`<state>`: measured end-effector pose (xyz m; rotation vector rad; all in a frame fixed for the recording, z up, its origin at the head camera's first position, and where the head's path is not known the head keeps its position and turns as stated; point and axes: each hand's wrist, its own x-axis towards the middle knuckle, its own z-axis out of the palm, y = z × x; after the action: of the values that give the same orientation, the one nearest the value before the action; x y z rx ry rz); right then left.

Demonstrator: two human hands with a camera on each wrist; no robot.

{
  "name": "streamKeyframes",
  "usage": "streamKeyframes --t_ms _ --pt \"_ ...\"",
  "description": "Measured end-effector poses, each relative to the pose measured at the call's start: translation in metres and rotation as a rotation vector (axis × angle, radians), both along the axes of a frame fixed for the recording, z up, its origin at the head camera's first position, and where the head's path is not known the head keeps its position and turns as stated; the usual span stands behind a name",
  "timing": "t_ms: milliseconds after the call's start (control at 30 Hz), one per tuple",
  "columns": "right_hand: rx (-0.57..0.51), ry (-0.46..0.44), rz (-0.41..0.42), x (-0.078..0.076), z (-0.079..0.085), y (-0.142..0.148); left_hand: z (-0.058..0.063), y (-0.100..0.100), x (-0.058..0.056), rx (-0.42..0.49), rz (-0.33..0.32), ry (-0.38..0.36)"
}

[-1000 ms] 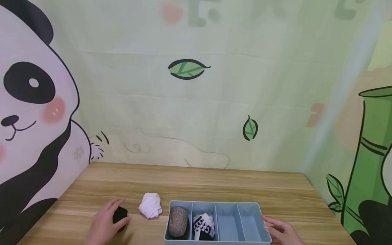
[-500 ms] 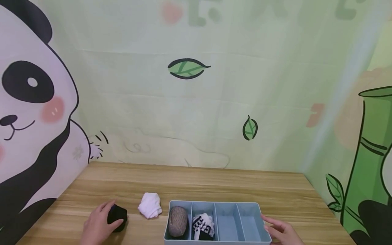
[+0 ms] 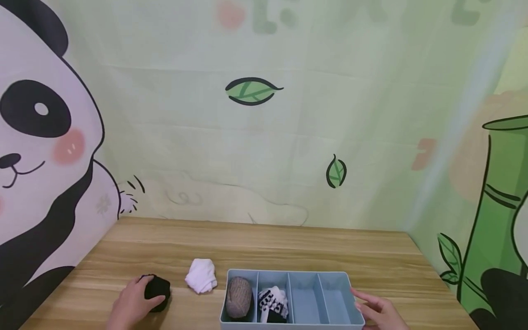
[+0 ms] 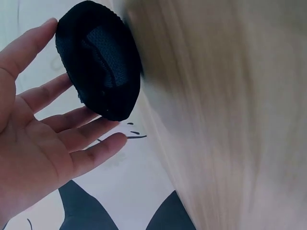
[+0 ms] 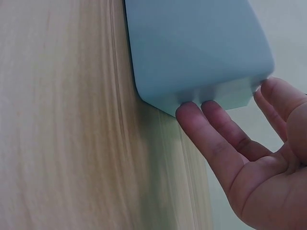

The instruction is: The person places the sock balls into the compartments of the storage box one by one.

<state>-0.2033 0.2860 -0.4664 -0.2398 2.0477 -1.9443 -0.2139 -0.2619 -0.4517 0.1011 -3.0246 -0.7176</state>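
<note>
Now, lower left, the left hand (image 3: 131, 304) pinches the black bundle (image 3: 158, 289); light, even pressure should keep it compact. Lower right, the right hand (image 3: 380, 311), fingers spread, touches the blue box (image 3: 306, 298).

From the black bundle (image 3: 158, 293), a white cloth (image 3: 200, 276) is blocking two o'clock; at three, open tabletop (image 3: 189, 311) is reaching the box (image 3: 293, 327).

Soft, even light reaches my table (image 3: 264, 247); my box (image 5: 201, 43) casts a faint shadow, and my left-wrist view blurs the wood grain (image 4: 216, 96).
</note>
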Motion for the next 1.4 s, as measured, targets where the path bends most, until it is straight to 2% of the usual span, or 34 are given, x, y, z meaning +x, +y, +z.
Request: streamKeyframes --t_ms 200,400,600,800,1133,1400 --pt "-0.001 0.006 0.003 0.000 0.001 0.000 -0.001 -0.001 -0.002 0.025 -0.036 0.004" --pt "0.001 0.005 0.003 0.001 0.001 0.000 -0.004 -0.005 -0.005 0.081 -0.048 -0.053" --pt "0.016 -0.028 -0.027 0.000 0.001 -0.001 -0.001 -0.005 -0.004 0.111 -0.070 -0.069" --pt "0.018 -0.035 -0.040 0.001 0.001 0.000 -0.002 -0.003 -0.005 0.087 -0.060 -0.095" --pt "0.001 -0.003 -0.016 0.000 0.000 0.000 -0.003 -0.001 -0.010 0.105 -0.020 -0.106" --pt "0.009 -0.005 -0.023 0.001 0.001 -0.001 -0.003 0.003 -0.011 0.072 -0.005 -0.046"
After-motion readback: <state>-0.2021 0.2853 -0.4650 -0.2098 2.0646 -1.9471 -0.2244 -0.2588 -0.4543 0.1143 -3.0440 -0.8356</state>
